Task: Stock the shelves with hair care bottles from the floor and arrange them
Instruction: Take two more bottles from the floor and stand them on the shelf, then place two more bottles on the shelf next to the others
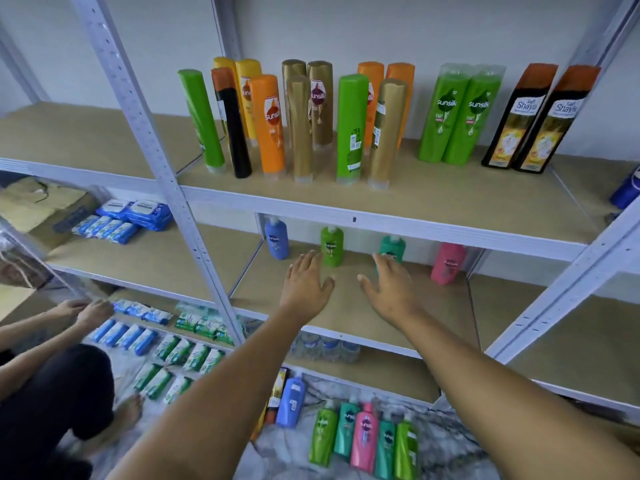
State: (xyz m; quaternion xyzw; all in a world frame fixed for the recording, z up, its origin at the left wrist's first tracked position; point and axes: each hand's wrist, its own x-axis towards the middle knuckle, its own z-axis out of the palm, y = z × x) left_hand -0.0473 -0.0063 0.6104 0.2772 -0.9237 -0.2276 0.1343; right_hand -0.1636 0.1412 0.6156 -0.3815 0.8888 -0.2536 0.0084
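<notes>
Four pump bottles on middle shelf

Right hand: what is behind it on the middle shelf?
A teal bottle stands upright behind the right hand, whose fingers cover its lower part. Whether they touch it cannot be told. A green bottle and a pink bottle flank it, both uncovered.

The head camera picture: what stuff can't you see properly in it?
- Teal bottle, head view: its lower part is behind the right hand.
- Water bottles, head view: the shelf edge and left forearm hide most of them.
- Blue object, head view: cut off by the right edge.
- Small label print: too blurred to read.
</notes>
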